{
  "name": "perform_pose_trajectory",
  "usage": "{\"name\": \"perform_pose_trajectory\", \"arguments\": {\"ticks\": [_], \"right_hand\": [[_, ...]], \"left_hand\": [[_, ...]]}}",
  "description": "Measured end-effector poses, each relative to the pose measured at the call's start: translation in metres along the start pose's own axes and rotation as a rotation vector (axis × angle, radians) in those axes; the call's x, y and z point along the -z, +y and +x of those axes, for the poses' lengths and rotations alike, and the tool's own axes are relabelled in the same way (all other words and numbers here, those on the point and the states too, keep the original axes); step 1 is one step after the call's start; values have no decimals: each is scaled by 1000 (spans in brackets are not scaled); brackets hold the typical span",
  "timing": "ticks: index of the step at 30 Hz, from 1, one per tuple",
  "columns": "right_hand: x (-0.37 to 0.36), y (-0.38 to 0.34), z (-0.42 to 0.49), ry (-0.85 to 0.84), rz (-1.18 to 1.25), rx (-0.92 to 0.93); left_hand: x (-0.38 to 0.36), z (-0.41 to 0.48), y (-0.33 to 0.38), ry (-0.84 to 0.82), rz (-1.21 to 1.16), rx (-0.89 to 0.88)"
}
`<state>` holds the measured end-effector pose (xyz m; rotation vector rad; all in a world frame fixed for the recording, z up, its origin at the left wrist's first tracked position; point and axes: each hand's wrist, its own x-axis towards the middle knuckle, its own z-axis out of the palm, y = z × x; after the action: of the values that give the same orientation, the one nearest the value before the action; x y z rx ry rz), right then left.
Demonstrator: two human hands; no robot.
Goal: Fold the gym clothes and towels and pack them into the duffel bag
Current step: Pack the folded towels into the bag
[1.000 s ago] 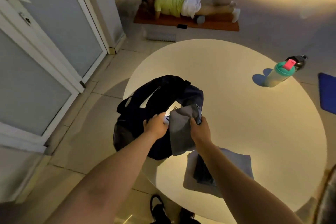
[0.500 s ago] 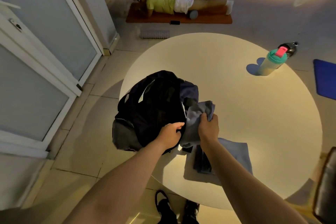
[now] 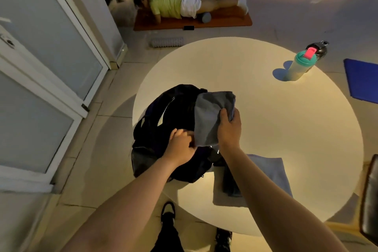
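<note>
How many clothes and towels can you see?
3: a grey cloth in the right hand over the black bag, a grey towel on the table, and a dark garment lying on that towel. More may hide inside the bag.

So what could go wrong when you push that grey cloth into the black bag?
1. The duffel bag hangs partly over the edge of the table; a hard push might tip it off, though the left hand grips it.
2. The grey cloth looks bunched in the right hand, so its fold may come undone going in.
3. The folded towel lies under the right forearm and could get dragged off.
</note>
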<state>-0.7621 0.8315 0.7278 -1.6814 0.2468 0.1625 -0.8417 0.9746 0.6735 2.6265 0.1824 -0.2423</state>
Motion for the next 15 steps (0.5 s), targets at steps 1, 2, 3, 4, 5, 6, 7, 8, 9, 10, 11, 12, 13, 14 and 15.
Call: {"name": "perform_pose_trajectory", "arguments": {"ticks": [1, 2, 3, 4, 5, 6, 7, 8, 9, 10, 11, 12, 13, 14, 15], "right_hand": [[-9, 5, 4, -65, -67, -37], [-18, 12, 7, -120, -157, -82], [-25, 20, 11, -160, -249, -126], [-31, 28, 13, -181, -350, -161], [-36, 37, 14, -182, -452, -183], [-39, 45, 14, -173, -550, -192], [-41, 52, 14, -152, -642, -193], [-43, 57, 12, -122, -715, -197], [-43, 60, 9, -82, -759, -200], [-43, 62, 5, -46, -783, -200], [-40, 60, 4, -22, -789, -183], [-47, 59, -3, 27, -767, -178], [-48, 57, -4, 51, -728, -142], [-49, 54, -5, 54, -675, -77], [-53, 50, -5, 54, -610, -7]], "left_hand": [[5, 3, -16, 74, 25, 13], [11, 5, -30, 118, 54, 40], [15, 8, -44, 128, 76, 76], [18, 10, -56, 109, 96, 108], [19, 13, -65, 71, 110, 135], [20, 16, -71, 46, 104, 157], [20, 19, -75, 43, 70, 175], [21, 21, -76, 50, 19, 193], [22, 22, -76, 73, -49, 211], [24, 23, -75, 102, -108, 236], [24, 23, -74, 122, -152, 259], [29, 25, -82, 94, -165, 244], [30, 25, -84, 88, -150, 223], [29, 24, -86, 80, -118, 189], [29, 25, -90, 75, -102, 151]]}}
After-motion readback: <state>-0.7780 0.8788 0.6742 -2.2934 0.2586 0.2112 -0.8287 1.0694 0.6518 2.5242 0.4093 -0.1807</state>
